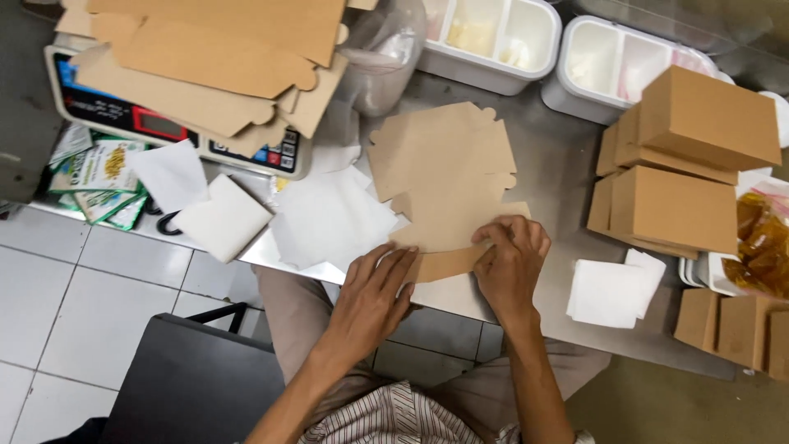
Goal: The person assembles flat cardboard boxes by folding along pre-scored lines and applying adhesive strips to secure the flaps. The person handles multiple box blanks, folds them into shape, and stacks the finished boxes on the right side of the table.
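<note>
You were folding a flap of the flat brown box sheet (444,177), which lay on the metal table (559,189) right in front of you. To get a neat fold, it was best to press along the whole crease. Your left hand (374,296) lay flat, fingers spread, holding the flap down. Your right hand (509,263) curled over, pinching the flap's edge.
</note>
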